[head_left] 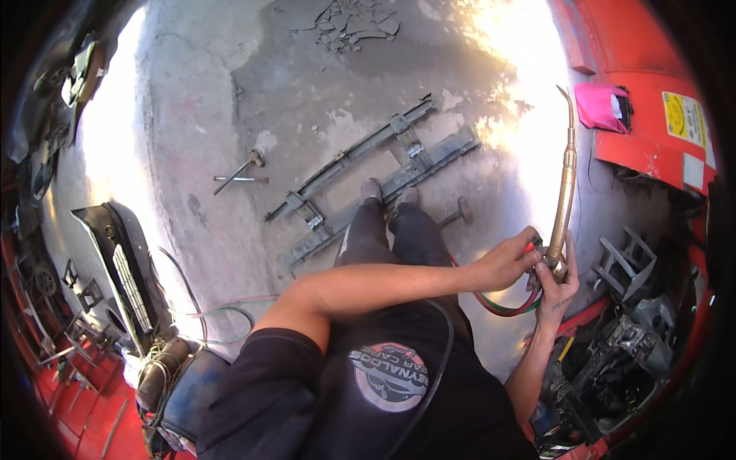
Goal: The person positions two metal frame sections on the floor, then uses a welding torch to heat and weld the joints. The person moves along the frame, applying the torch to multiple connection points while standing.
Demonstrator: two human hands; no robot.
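The person stands at a grey metal frame (441, 161) that lies on the concrete floor (192, 115). The brass-coloured torch (566, 180) is held upright in view at the person's right side, its slim, bent tip pointing away from the body. Right hand (557, 290): grasping the torch at its lower end, one finger extended along it. Left hand (502, 263): fingers closed on the fittings at the same end, beside the right hand's thumb. Red and green hoses (506, 312) curve below the hands. A hammer (255, 158) lies on the floor beyond the frame's left end. From where I stand, a pink bag (600, 106) rests against a red body panel (640, 161), near the torch tip.
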